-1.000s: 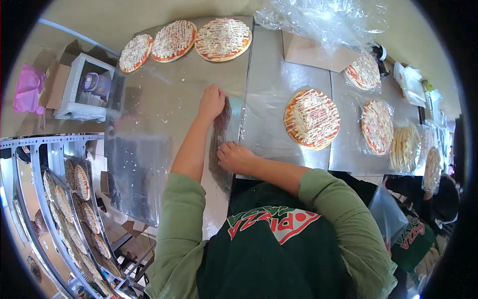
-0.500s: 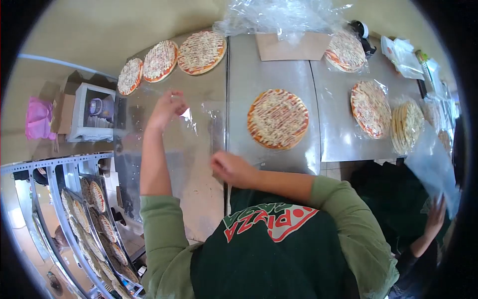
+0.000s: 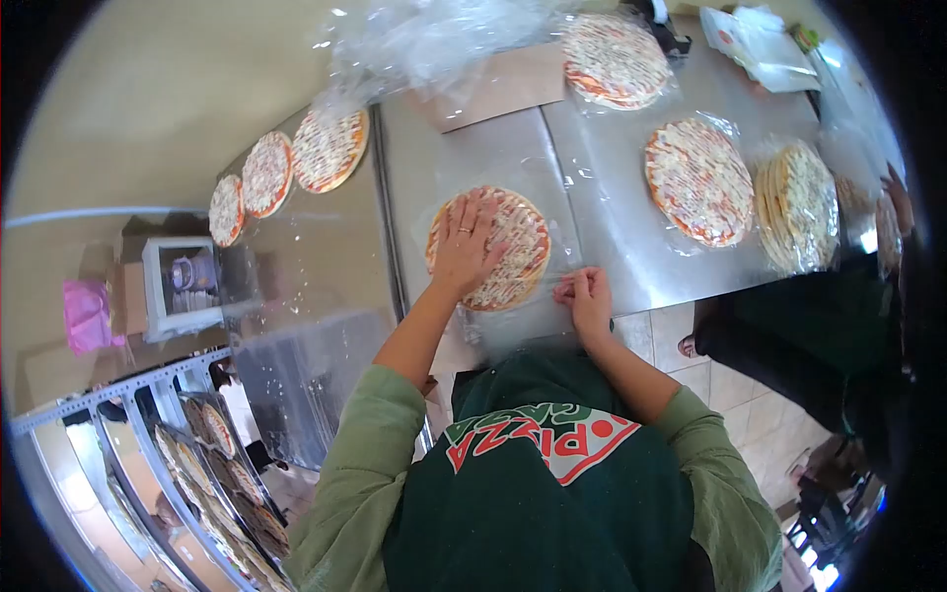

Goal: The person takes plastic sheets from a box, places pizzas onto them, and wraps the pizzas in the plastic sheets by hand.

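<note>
Pizza [image 3: 513, 259] sits flat on the steel table [image 3: 473, 158], near the front edge, right in front of me. Thin clear plastic film [image 3: 567, 242] lies around and over it.

My left hand [image 3: 467, 245] is spread flat on top of the pizza, fingers splayed, pressing down, gripping nothing. My right hand [image 3: 587, 294] is at the pizza's near right edge, fingers curled and pinched together on the film there; can't tell how much film is actually in the pinch.

Handling, my read: pizza is a light, flat disc, fairly stiff at the base but the topping is soft and will smear, so keep palm pressure even and light. Film is slippery, clingy and tears easily; take it at the edge, not mid-sheet. Lift the pizza from under the rim, never by the top.

Around: three more uncovered pizzas [image 3: 286, 168] lined up at the far left of the table, wrapped pizzas [image 3: 698, 180] and a wrapped stack [image 3: 801, 205] to the right, loose plastic heap [image 3: 434, 39] over a cardboard sheet [image 3: 498, 87] at the back. Rack of pizzas [image 3: 212, 483] lower left. Another person [image 3: 819, 335] stands at right.
</note>
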Available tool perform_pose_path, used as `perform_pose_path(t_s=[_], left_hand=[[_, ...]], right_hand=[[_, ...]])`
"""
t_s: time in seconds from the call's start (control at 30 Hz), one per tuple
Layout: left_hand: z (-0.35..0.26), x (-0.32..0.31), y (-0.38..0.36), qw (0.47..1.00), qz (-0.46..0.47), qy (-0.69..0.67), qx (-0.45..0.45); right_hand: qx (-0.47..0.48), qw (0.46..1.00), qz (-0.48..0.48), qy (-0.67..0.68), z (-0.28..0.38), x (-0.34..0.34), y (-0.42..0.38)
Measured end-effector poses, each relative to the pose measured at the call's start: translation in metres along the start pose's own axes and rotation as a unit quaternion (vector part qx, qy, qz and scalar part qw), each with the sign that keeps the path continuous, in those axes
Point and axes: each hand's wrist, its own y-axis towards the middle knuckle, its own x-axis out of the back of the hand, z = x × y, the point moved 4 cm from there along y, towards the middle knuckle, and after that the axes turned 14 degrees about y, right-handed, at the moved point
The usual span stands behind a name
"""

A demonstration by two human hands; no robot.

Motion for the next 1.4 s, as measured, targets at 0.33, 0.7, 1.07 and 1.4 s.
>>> perform_pose_path(t_s=[0.33,0.7,1.07,1.4], left_hand=[[-0.065,-0.054,0.083,0.972,0.151,-0.118,-0.137],[-0.092,-0.035,0.150,0.937,0.317,0.116,-0.089],[-0.014,0.009,0.045,0.999,0.007,0.010,-0.030],[0.018,-0.026,0.021,0.970,-0.044,-0.230,0.058]], right_hand=[[0.305,0.757,-0.003,-0.578,0.130,0.009,0.042],[-0.011,0.962,0.009,-0.272,0.119,0.049,0.065],[0.215,0.888,0.041,-0.405,0.136,0.005,0.046],[0.323,0.612,0.316,-0.649,0.030,-0.105,-0.050]])
